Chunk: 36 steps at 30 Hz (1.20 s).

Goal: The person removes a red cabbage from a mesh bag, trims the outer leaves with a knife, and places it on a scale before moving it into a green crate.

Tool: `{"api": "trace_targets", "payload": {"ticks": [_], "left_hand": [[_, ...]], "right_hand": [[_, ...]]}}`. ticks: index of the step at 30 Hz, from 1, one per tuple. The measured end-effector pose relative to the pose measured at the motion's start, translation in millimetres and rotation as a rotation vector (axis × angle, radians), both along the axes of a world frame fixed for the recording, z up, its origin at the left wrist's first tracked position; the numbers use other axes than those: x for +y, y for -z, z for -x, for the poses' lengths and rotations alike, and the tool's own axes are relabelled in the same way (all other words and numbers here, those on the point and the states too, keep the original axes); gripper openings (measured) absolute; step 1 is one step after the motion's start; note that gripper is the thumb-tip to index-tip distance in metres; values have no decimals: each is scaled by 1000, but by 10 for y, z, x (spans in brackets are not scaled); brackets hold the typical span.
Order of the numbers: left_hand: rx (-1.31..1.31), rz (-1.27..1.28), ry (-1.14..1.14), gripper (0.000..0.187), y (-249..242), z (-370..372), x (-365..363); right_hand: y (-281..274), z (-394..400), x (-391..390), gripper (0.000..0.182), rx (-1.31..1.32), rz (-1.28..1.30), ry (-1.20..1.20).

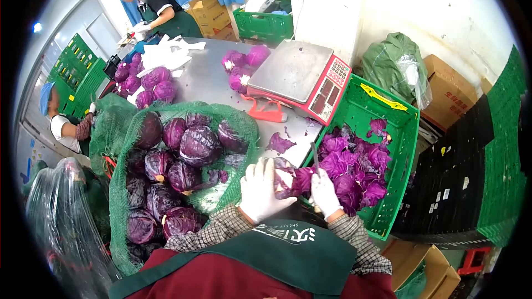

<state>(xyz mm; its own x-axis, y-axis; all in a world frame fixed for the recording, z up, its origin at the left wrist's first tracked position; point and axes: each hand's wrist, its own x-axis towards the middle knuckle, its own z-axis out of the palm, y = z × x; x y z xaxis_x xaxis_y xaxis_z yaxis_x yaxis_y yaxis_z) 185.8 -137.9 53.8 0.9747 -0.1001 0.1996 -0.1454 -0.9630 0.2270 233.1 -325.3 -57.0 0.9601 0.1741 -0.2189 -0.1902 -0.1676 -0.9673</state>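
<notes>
My left hand (261,189), in a white glove, grips a purple cabbage (292,178) at the table's near edge. My right hand (324,192), also gloved, holds a knife (315,156) whose blade points up beside the cabbage. Loose purple leaves (354,167) fill the green crate (400,149) just right of my hands. A green net sack (119,188) of whole purple cabbages (198,144) lies open to the left of my left hand.
A scale (299,77) stands on the steel table (208,77), with trimmed cabbages (244,63) and more heads (145,82) behind. Two other people work at the far left and back. Cardboard boxes (449,91), stacked green crates (507,149) and black crates (451,182) stand at right.
</notes>
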Motion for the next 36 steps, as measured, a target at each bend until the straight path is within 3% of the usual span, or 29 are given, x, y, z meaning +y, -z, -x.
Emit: {"api": "trace_targets", "payload": {"ticks": [2, 4, 5, 6, 8, 9, 10, 11, 12, 13, 14, 17, 20, 23, 24, 29, 34, 36], "left_hand": [[-58, 107, 28, 114, 85, 29, 208], [19, 363, 3, 116, 201, 144, 543], [166, 643, 2, 116, 96, 126, 676], [146, 623, -54, 113, 410, 187, 895], [227, 956, -171, 116, 468, 201, 1039], [321, 1073, -208, 116, 440, 174, 1079], [268, 1012, -185, 115, 440, 141, 1068], [218, 952, -161, 114, 459, 94, 1012], [182, 890, -136, 113, 478, 63, 929], [248, 716, -21, 107, 3, -12, 729], [113, 431, 128, 104, 112, -88, 677], [250, 119, 350, 110, -97, -260, 400], [368, 98, 341, 112, -190, -320, 379], [331, 152, 247, 115, -140, -319, 362], [307, 174, 212, 116, -72, -303, 352], [123, 214, 159, 106, 87, -205, 263], [86, 172, 227, 103, 114, -192, 307], [45, 215, 288, 101, 152, -200, 421]], "right_hand": [[138, 59, -19, 28, 114, -75, 110], [244, 75, 48, 21, 70, -247, 109], [168, 84, 89, 19, 141, -271, 178], [83, 70, 111, 17, 206, -291, 249], [436, -162, -219, 15, 191, -279, 425], [28, -158, -373, 15, 214, -306, 550], [-105, -204, -603, 19, 225, -200, 599], [-174, -222, -807, 36, 128, 39, 535], [95, -290, -943, 46, -134, 164, 434], [350, -361, -1071, 57, -403, 289, 359], [31, -348, -1011, 60, -333, 332, 313], [-236, -161, -583, 56, -335, 228, 115], [-184, -18, -142, 53, -498, 215, -83], [-245, 72, 101, 48, -815, 396, -166], [-375, 112, 135, 46, -609, 304, -248], [-399, 76, 259, 41, -721, 381, -231], [-398, -260, 129, 40, -634, 409, -123], [-404, -240, 168, 36, -473, 330, -141]]}}
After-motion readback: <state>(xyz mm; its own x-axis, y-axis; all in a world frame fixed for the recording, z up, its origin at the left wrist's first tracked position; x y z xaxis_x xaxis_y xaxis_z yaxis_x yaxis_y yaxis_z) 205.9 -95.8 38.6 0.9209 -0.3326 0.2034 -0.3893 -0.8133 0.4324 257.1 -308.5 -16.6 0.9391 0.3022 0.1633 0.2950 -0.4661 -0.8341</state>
